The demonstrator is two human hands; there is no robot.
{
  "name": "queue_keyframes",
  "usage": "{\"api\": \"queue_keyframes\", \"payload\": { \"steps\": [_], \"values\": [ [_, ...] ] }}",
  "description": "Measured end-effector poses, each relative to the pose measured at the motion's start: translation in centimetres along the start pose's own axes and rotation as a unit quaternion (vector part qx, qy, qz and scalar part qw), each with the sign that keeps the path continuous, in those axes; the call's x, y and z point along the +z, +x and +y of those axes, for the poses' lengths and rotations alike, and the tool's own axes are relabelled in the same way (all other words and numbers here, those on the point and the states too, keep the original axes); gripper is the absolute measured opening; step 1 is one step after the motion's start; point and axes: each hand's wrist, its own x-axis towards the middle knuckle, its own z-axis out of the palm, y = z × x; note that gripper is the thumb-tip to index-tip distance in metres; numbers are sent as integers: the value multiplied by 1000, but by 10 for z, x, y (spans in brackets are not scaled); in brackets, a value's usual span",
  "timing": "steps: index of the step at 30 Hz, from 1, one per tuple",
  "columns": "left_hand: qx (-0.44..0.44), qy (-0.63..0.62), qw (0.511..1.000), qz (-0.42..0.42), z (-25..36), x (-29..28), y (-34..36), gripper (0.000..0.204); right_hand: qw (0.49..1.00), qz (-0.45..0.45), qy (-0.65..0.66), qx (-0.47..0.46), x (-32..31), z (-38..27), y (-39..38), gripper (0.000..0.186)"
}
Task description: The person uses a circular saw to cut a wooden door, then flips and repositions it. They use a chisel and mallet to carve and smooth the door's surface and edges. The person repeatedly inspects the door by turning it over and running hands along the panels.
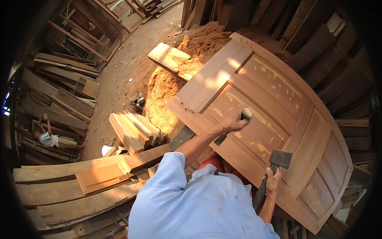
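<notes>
A large brown panelled wooden door lies before me, with pale yellowish patches along several panels. Over its near part, my left hand is closed round a chisel; the rounded pale butt of the handle sticks out above the fist. Below that hand a dark flat blade shows near the door's edge. By the door's near side, my right hand grips a hammer with a dark, blocky head. The hammer's head is over the door, and its dark handle runs down past my wrist.
Sawdust is heaped beyond the door, with a thick plank on it. Cut timber pieces and a small panel lie to the left, near a green power tool. Another person is at far left among stacked boards.
</notes>
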Motion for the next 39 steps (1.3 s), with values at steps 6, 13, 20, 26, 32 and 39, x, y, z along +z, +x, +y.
{"api": "queue_keyframes", "payload": {
  "steps": [6, 13, 20, 26, 32, 39],
  "values": [
    [-56, -119, 990, 44, -14, -165, 58, 13, 997, -38, -19, -67, 114, -63, 88, 25],
    [-85, 23, 994, 59, -101, -252, 101, 13, 990, -60, 11, -124, 215, -140, 159, 33],
    [-148, -14, 988, 26, -142, -265, 107, 11, 989, -62, 54, -119, 249, -172, 201, 35],
    [-85, 62, 993, 49, -143, -260, 105, 12, 990, -34, 31, -135, 247, -196, 229, 41],
    [-100, 79, 991, 35, -145, -254, 108, 13, 967, 36, 62, -246, 267, -234, 281, 25],
    [-131, 102, 986, 12, -124, -251, 110, 14, 819, -222, -506, -155, 360, -149, 313, 42]
  ]
}}
